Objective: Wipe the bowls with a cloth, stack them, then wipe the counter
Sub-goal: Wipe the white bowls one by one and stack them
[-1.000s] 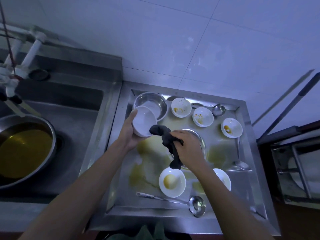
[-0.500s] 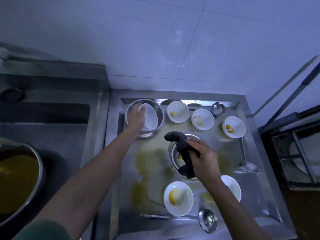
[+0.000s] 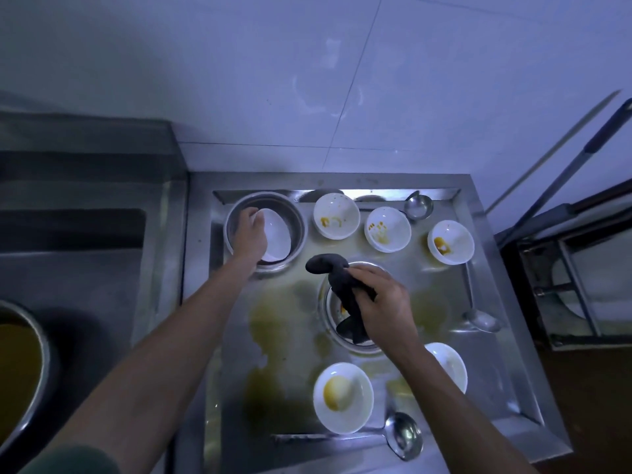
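Left hand: left hand [image 3: 251, 234] holds tilted smooth white bowl [image 3: 275, 238] inside round steel basin [image 3: 297, 223], bench's far-left corner.
Right hand: right hand [image 3: 384, 307] grips limp dark cloth [image 3: 342, 285].
Surroundings: stained white bowls [image 3: 386, 229] along steel bench [image 3: 492, 340] far edge.

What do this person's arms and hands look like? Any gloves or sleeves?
No gloves: the left hand and right hand are bare, as are both forearms. No watch or rings show. A dark greenish sleeve edge appears on the left upper arm at the frame's bottom.
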